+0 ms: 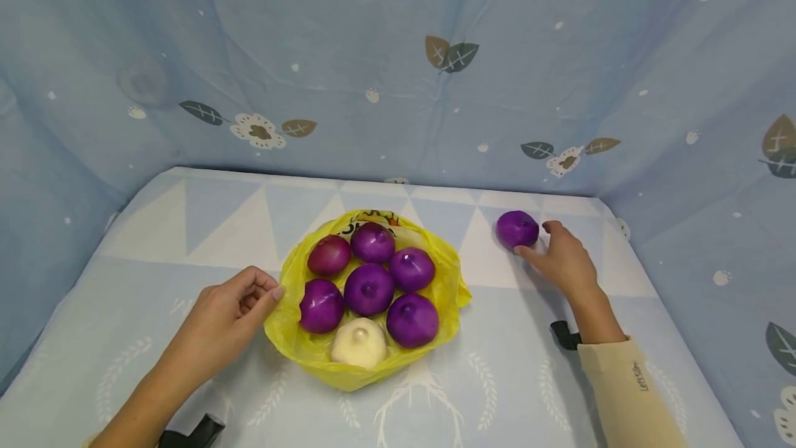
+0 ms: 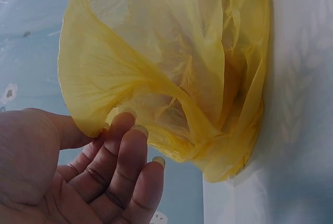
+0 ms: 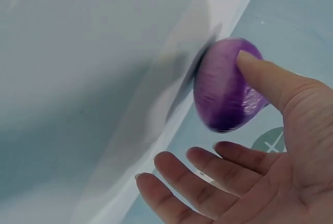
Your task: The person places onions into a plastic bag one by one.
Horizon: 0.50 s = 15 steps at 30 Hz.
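Touched only by the right hand's (image 1: 562, 258) open fingers, the far onion (image 1: 517, 229) could roll away; bag (image 1: 292, 327) rim is pinched by the left hand (image 1: 226, 313)

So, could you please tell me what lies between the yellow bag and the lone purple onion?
Only bare patterned tablecloth separates bag and onion, in the head view.

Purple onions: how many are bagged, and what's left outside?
Done: six purple onions and one white one lie in the open yellow bag. In hand: the left hand pinches the bag's rim, and the right hand touches the loose purple onion with thumb and fingertips, with no closed grip yet. Left: that one onion is the only one outside the bag.
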Tool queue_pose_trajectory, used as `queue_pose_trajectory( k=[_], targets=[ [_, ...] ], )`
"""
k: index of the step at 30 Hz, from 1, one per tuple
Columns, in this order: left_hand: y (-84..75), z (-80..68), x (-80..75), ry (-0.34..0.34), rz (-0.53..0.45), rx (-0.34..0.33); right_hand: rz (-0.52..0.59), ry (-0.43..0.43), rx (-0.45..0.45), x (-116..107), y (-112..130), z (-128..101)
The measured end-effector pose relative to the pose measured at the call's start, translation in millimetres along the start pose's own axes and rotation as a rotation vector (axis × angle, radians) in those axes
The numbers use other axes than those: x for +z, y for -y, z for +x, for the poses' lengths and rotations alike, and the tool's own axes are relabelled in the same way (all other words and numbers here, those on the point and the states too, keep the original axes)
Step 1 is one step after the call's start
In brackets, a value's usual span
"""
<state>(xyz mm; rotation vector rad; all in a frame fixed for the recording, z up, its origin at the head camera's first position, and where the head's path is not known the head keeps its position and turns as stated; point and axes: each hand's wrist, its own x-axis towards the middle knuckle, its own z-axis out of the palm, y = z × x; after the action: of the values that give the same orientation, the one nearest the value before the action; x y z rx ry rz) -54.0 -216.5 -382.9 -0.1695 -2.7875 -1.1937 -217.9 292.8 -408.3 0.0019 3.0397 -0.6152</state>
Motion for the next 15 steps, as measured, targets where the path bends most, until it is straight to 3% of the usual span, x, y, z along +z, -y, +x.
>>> queue_pose_trajectory(
  k=[15],
  targets=[
    [0.1,1.2,0.5,0.009,0.010,-0.019,0.033,0.067,0.042,8,4,14]
  ],
)
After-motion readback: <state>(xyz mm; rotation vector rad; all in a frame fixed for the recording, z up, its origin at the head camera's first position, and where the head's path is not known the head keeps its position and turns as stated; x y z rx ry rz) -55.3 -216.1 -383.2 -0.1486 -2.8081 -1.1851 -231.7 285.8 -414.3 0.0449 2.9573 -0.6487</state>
